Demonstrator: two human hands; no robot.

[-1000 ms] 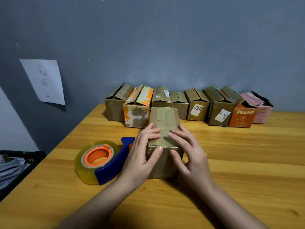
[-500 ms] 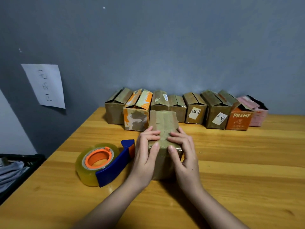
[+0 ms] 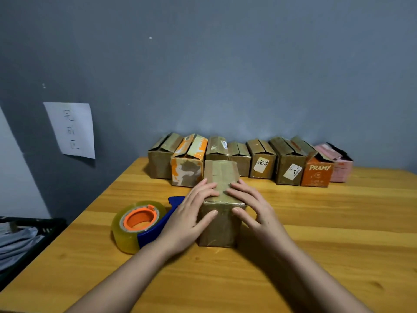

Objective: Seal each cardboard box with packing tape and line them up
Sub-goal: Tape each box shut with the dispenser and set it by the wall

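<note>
Left hand point(image 3: 191, 213) and right hand point(image 3: 252, 208), fingers straight, press the taped box point(image 3: 220, 199) mid-table point(image 3: 338, 222); tape dispenser point(image 3: 141, 224) just left

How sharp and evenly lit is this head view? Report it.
Head view: dim, soft light; both hands, left and right, cast faint shadows on the cardboard box; wide-angle lens bows the table edges; slightly soft focus; mild sheen on the tape dispenser.

One head-worn view — looking forward and down, close over the table point(image 3: 316, 222) — toward the wall point(image 3: 225, 75)
</note>
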